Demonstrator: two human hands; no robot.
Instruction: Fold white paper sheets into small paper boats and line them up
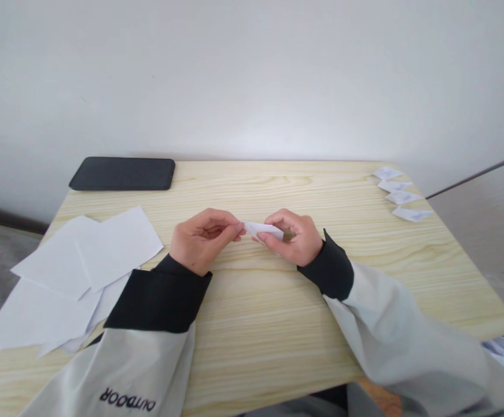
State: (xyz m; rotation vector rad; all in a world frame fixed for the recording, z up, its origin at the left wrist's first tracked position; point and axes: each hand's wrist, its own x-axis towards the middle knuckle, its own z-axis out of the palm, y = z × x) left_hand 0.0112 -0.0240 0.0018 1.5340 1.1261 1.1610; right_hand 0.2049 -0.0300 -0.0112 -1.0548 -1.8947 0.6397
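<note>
A small piece of folded white paper [271, 228] is held up between my two hands above the middle of the table. My left hand [206, 237] pinches its narrow left tip between thumb and forefinger. On the wider right end, my right hand [293, 236] grips the paper with the thumb in front and the fingers behind. The fingers partly cover the folds, so the full shape is hidden.
Loose white paper sheets [56, 255] overlap on the left of the wood-grain table [260, 324]. A black phone [124, 174] lies at the back left. Several small folded papers [403, 198] form a row at the back right. A white wall [252, 81] stands behind.
</note>
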